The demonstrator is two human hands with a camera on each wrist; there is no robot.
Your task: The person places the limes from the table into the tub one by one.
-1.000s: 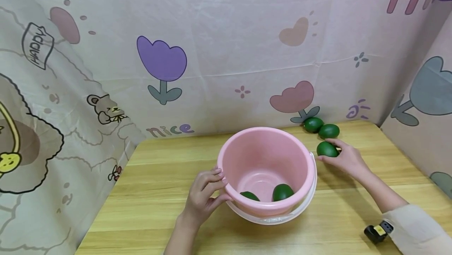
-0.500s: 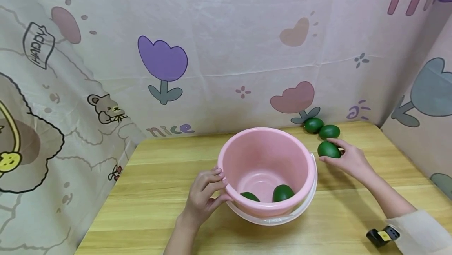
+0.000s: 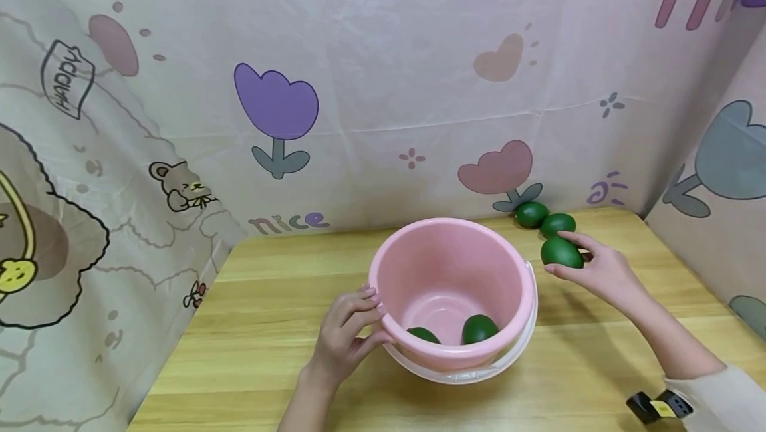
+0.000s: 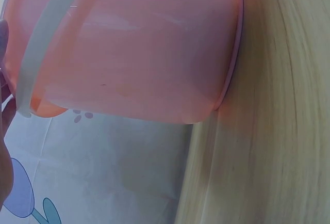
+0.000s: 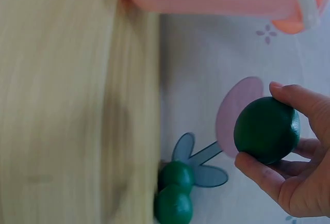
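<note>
A pink bucket (image 3: 445, 286) with a white handle (image 3: 463, 375) stands on the table. My left hand (image 3: 342, 335) grips its rim on the left side, thumb outside near the handle. My right hand (image 3: 604, 272) holds a dark green lime (image 3: 561, 253) between thumb and fingers, right of the bucket. In the right wrist view, this lime (image 5: 267, 130) is clear of the tabletop. Inside the bucket, one lime (image 3: 479, 329) shows well, while another lime (image 3: 423, 335) is partly hidden by the near rim.
Two more limes, a left one (image 3: 531, 215) and a right one (image 3: 558, 225), lie at the table's back edge by the printed cloth (image 3: 383, 86). The wooden table (image 3: 257, 339) extends on both sides of the bucket. A black device (image 3: 658, 408) is at the right sleeve.
My right hand has lifted the lime slightly off the table, shifting it a little right. The left hand and the bucket have stayed in place.
</note>
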